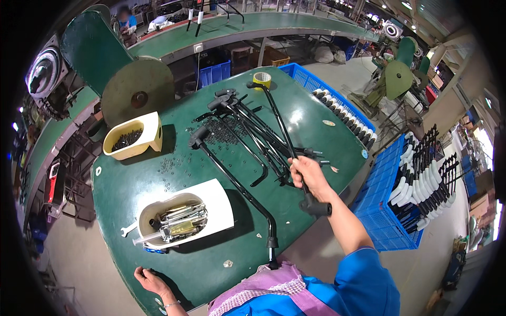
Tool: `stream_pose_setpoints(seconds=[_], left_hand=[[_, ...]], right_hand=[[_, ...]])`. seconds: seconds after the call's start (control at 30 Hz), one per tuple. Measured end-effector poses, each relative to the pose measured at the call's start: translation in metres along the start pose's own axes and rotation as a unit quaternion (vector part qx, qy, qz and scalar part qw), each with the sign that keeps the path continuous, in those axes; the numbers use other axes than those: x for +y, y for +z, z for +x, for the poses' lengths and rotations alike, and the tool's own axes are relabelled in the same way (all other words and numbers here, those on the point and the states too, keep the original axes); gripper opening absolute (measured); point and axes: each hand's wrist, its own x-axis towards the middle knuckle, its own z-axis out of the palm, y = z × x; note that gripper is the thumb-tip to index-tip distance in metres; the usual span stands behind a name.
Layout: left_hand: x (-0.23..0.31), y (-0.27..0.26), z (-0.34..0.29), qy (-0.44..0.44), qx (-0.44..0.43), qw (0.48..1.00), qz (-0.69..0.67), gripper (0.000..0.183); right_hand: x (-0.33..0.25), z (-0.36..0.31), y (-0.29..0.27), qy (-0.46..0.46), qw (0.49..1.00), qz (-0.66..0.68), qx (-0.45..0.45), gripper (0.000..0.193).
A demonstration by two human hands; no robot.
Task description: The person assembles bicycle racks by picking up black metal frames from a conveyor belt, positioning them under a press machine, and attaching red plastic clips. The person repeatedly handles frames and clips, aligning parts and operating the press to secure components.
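My right hand [311, 176] is closed around a black metal tube [279, 116] with a black plastic fitting at each end; the near fitting [316, 207] sticks out below my fist. At the near left table edge my left hand [153, 284] lies with fingers loosely apart, holding nothing. Another bent black tube [237, 183] stretches across the table, its lower end against my apron. Beyond it, several black tubes [263, 134] lie in a crossed pile. Small black nuts or washers [224, 130] are scattered beside the pile.
A cream container [221, 210] holds metal tools; a wrench [128, 229] lies beside it. A yellow container [153, 138] holds dark screws. A tape roll [262, 80] sits at the far edge. Blue crates [369, 203] with black and white tubes stand right. Green machinery [137, 92] is at left.
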Motion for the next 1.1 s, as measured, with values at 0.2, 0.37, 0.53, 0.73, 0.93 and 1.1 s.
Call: stream_pose_setpoints(seconds=[0.2, 0.37, 0.53, 0.73, 0.93, 1.1], left_hand=[[0.060, 0.010, 0.002, -0.043, -0.024, 0.979, -0.196, 0.013], [0.209, 0.028, -0.010, 0.260, -0.242, 0.929, -0.106, 0.011], [0.323, 0.051, -0.043, 0.481, -0.313, 0.819, 0.006, 0.014], [0.302, 0.051, -0.072, 0.433, -0.380, 0.817, 0.010, 0.009], [0.300, 0.051, -0.075, 0.438, -0.357, 0.825, -0.001, 0.011], [0.308, 0.052, -0.074, 0.523, -0.245, 0.816, -0.014, 0.015]], right_hand=[[-0.010, -0.062, 0.027, 0.080, 0.980, 0.092, -0.159, 0.026], [-0.022, -0.073, 0.025, 0.097, 0.973, -0.069, -0.200, 0.021], [-0.043, -0.076, 0.031, -0.156, 0.849, -0.455, -0.218, 0.028], [-0.078, -0.097, 0.049, -0.277, 0.764, -0.560, -0.164, 0.027], [-0.107, -0.097, 0.040, -0.269, 0.713, -0.618, -0.191, 0.031], [-0.124, -0.092, 0.042, -0.216, 0.710, -0.622, -0.250, 0.036]])
